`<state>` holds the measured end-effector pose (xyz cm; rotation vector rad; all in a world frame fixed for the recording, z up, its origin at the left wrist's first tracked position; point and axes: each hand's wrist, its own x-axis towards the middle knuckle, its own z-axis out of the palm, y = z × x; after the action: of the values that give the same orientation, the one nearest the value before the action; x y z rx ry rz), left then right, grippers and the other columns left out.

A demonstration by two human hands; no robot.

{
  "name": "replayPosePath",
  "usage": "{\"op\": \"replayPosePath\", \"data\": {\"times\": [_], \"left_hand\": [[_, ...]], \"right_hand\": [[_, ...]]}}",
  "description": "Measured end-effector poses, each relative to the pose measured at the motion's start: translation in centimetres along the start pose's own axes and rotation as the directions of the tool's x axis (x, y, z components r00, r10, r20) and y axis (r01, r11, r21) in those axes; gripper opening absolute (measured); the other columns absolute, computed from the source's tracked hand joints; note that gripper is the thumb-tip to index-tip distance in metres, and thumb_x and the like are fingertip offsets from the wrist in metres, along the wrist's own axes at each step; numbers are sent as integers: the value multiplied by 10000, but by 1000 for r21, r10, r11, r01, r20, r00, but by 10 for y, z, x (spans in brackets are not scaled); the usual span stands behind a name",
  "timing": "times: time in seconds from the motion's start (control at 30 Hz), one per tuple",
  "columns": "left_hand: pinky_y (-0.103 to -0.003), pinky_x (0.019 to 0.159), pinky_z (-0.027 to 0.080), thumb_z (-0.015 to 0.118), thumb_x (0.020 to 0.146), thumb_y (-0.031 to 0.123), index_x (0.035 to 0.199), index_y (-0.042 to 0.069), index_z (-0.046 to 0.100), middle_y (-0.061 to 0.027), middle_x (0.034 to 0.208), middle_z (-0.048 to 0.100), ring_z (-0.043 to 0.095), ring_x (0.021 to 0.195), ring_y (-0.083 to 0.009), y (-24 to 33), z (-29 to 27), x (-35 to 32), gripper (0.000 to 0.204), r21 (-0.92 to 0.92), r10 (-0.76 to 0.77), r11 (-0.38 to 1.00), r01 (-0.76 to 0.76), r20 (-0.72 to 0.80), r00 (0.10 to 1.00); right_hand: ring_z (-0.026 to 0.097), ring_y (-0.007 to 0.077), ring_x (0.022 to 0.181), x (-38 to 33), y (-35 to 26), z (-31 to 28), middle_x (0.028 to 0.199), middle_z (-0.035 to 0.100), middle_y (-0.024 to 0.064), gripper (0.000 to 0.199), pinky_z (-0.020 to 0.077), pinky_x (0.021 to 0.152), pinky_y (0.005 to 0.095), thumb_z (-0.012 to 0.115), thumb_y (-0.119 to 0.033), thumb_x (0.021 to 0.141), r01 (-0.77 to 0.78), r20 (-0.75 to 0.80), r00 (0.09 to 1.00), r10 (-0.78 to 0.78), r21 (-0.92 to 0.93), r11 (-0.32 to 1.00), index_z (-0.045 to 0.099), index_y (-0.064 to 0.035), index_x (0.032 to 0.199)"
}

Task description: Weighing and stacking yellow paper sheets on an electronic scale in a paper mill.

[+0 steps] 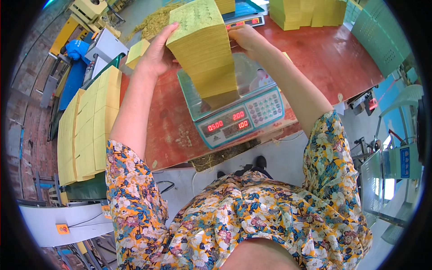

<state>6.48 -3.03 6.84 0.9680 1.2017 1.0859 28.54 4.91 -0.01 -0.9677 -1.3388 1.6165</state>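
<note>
A tall stack of yellow paper sheets [204, 58], its top sheet punched with curved marks, rises from the clear-covered pan of a digital scale [265, 108]. The scale has lit red digits and a keypad facing me. My left hand [157, 51] is closed against the stack's left side, its thumb along the upper edge and its other fingers partly hidden. On the far right side, my right hand [246, 41] has bent fingers at the stack's edge. Their tips are partly hidden, and the stack sits between both hands.
Bundles of yellow paper [90, 121] stand left of the red table [315, 58]. More yellow stacks [308, 13] and a second scale [245, 21] are at the back. A green perforated panel [382, 36] borders the right. Machinery [105, 47] stands far left.
</note>
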Motion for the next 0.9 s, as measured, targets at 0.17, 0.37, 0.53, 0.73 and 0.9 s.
{"op": "replayPosePath", "data": {"times": [0.17,0.37,0.53,0.73,0.9], "left_hand": [[-298,577,336,649,792,614,1096,199,569,-9,932,574,489,715,-136,-2,6,4,520,12,15,1000,-15,-24,1000],[-315,739,424,544,858,655,1302,162,520,-48,1183,592,543,963,-164,-16,4,13,664,91,146,985,-145,-7,989],[-370,945,430,468,930,617,1422,120,432,-59,1360,528,505,1191,-186,-79,-3,31,700,-212,195,956,-201,-47,980],[-376,913,503,466,977,426,1292,70,504,-78,1214,599,582,1111,-199,-112,44,35,477,-416,316,811,-412,-281,906],[-382,969,461,489,924,622,1360,90,463,-51,1286,552,534,1182,-203,-99,28,12,688,-491,234,785,-378,-329,915]], "right_hand": [[664,148,785,0,-1,-2,945,694,54,222,557,717,309,578,-159,928,-5,-47,999,1,-71,997,680,-23,1071],[661,200,816,10,18,-25,934,712,69,315,516,745,328,577,-246,884,191,-138,953,-268,-412,891,706,-41,1085],[627,192,970,3,36,-19,1086,691,74,422,462,886,331,548,-370,912,201,-202,955,-219,-106,974,653,-102,1221],[561,241,1151,-5,30,8,1264,603,134,717,442,949,402,502,-647,898,34,63,996,-58,335,941,575,-65,1310],[580,230,1128,8,24,37,1265,605,133,738,450,946,406,461,-646,920,23,120,991,-56,263,965,582,-18,1288]]}}
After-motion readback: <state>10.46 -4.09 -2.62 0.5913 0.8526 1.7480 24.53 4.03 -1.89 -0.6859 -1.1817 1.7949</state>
